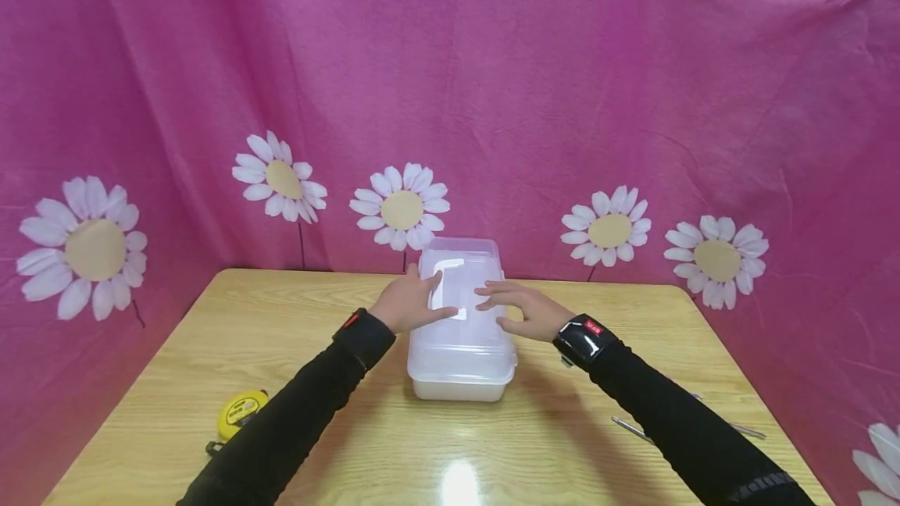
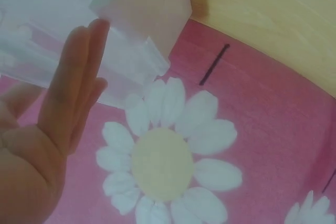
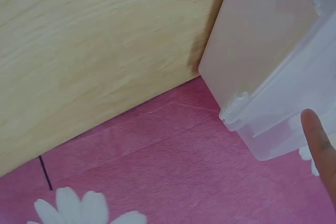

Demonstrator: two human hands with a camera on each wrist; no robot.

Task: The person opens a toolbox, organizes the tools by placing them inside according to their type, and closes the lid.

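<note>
A translucent plastic box with a lid (image 1: pixel 460 350) stands lengthwise at the middle of the table, its far end near the cloth. My left hand (image 1: pixel 411 301) is at the box's left side, fingers extended and thumb over the lid; in the left wrist view that hand (image 2: pixel 50 114) shows straight fingers beside the box (image 2: pixel 121 66). Over the lid's right side is my right hand (image 1: pixel 527 311), fingers spread and slightly bent. One finger (image 3: pixel 315 135) appears in front of the box (image 3: pixel 252 40) in the right wrist view. Whether either hand touches the box I cannot tell.
A yellow tape measure (image 1: pixel 239 414) lies on the wooden table (image 1: pixel 281 318) at the left, beside my left sleeve. Thin metal rods (image 1: pixel 631 429) lie at the right, partly under my right forearm. A pink flowered cloth (image 1: pixel 492 100) hangs behind and around the table.
</note>
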